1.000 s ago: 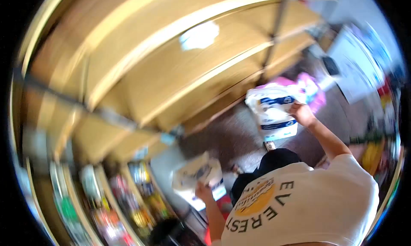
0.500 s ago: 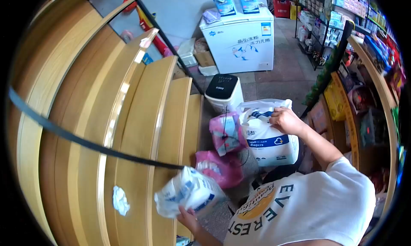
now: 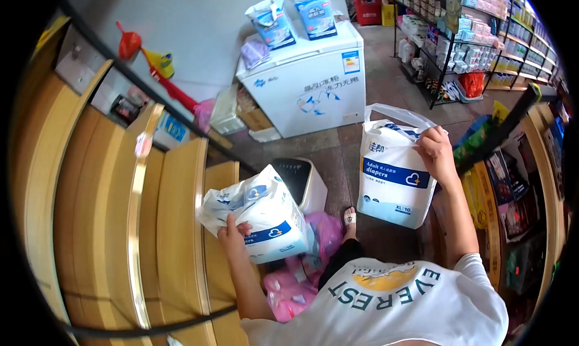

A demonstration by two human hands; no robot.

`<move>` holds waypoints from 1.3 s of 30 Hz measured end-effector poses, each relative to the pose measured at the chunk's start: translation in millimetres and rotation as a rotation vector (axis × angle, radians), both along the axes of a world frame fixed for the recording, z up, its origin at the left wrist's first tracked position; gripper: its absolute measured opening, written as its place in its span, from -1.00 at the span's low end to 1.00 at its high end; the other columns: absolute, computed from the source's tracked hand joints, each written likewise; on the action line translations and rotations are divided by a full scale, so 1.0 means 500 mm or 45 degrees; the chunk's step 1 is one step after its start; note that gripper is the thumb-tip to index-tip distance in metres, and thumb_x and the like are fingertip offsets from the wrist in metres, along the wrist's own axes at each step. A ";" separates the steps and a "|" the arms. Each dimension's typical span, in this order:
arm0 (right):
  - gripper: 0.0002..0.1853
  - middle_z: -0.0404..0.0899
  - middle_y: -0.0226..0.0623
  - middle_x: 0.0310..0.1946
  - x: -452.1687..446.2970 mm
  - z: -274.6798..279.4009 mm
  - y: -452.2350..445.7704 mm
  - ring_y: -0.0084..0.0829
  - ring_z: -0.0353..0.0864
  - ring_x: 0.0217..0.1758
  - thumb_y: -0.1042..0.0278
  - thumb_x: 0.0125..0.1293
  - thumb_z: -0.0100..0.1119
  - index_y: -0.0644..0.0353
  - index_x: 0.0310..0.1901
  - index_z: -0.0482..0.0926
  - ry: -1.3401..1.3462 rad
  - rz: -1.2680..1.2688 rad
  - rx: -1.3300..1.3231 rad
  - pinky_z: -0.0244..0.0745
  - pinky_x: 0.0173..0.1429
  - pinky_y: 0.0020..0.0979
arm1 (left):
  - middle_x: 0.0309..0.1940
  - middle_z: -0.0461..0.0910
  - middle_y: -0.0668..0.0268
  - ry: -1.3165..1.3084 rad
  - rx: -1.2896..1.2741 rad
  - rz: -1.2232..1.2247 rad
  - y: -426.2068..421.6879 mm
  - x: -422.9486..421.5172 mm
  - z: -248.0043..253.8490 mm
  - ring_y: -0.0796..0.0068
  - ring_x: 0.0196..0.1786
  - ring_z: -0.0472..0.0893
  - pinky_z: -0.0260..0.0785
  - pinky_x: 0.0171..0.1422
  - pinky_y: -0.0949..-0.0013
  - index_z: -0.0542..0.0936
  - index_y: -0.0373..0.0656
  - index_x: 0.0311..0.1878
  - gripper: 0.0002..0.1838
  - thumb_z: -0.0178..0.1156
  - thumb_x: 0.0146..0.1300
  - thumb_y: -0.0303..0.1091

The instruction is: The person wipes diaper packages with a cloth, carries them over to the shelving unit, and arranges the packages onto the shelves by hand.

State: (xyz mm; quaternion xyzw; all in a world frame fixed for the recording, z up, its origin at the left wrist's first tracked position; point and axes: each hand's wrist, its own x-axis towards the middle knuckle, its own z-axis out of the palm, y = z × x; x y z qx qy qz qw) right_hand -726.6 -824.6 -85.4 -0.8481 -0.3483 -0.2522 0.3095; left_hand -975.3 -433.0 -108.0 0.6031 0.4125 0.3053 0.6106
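A white and blue pack of adult diapers hangs upright from my right hand, whose fingers are closed on its top edge near the loop handle. My left hand grips the plastic top of a second diaper pack, which is tilted beside the wooden shelves. Pink plastic bags lie on the floor below the left pack, partly hidden by it. Just behind that pack stands a white bin with a black lid.
Wooden shelves run along the left. A white chest freezer with two blue packs on top stands ahead. Stocked shelving lines the right, with a black rack farther back.
Both packs have been carried forward in my hands, and the freezer appears closer. The right pack now hangs clear of the pink bags. My grip on both remains.
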 end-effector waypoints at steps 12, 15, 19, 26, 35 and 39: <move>-0.90 0.53 -0.16 -0.38 0.464 0.071 0.116 -0.16 0.51 -0.18 0.66 0.03 0.15 0.34 -0.37 0.50 -0.075 -0.251 0.220 0.31 0.10 -0.28 | -0.76 0.47 0.20 -0.138 0.026 -0.073 0.158 0.593 0.034 0.51 -0.71 0.38 0.22 -0.56 0.46 0.44 -0.31 -0.65 -0.52 0.05 0.29 -0.13; -0.88 0.51 -0.18 -0.37 0.594 0.097 0.178 -0.20 0.47 -0.31 0.67 0.03 0.14 0.33 -0.35 0.48 -0.378 -0.286 0.271 0.34 -0.14 -0.36 | -0.69 0.49 0.18 -0.333 0.073 -0.136 0.182 0.728 0.037 0.49 -0.71 0.42 0.21 -0.59 0.50 0.48 -0.41 -0.51 -0.59 0.04 0.30 -0.20; -0.84 0.52 -0.18 -0.34 0.771 0.115 0.222 -0.24 0.44 -0.34 0.70 0.00 0.17 0.34 -0.33 0.49 -0.534 -0.207 0.334 0.33 -0.22 -0.40 | -0.57 0.56 0.17 -0.623 0.115 -0.096 0.202 0.894 0.090 0.44 -0.70 0.47 0.24 -0.63 0.51 0.52 -0.44 -0.39 -0.66 0.07 0.26 -0.26; -0.92 0.56 -0.27 -0.33 1.083 0.159 0.357 -0.40 0.48 -0.30 0.57 0.09 0.14 0.24 -0.36 0.47 -1.015 -0.007 0.390 0.25 -0.27 -0.42 | -0.47 0.58 0.14 -0.945 0.128 0.009 0.258 1.227 0.181 0.40 -0.67 0.46 0.31 -0.58 0.45 0.49 -0.38 -0.23 -0.69 0.07 0.24 -0.25; -0.65 0.52 -0.28 -0.10 1.284 -0.031 0.489 -0.27 0.43 -0.04 0.02 0.04 0.24 0.06 -0.35 0.35 -0.687 0.269 0.172 0.09 0.22 -0.17 | -0.49 0.58 0.10 -0.640 0.007 0.040 0.238 1.422 0.068 0.44 -0.61 0.50 0.30 -0.58 0.46 0.52 -0.44 -0.32 -0.68 0.04 0.27 -0.27; -0.57 0.50 -0.25 -0.08 1.300 -0.035 0.495 -0.28 0.40 -0.09 -0.12 0.09 0.16 0.06 -0.34 0.29 -0.680 0.300 0.168 0.12 0.13 -0.21 | -0.53 0.57 0.12 -0.649 -0.028 0.024 0.278 1.484 0.092 0.47 -0.62 0.49 0.29 -0.60 0.48 0.52 -0.43 -0.34 -0.68 0.00 0.28 -0.28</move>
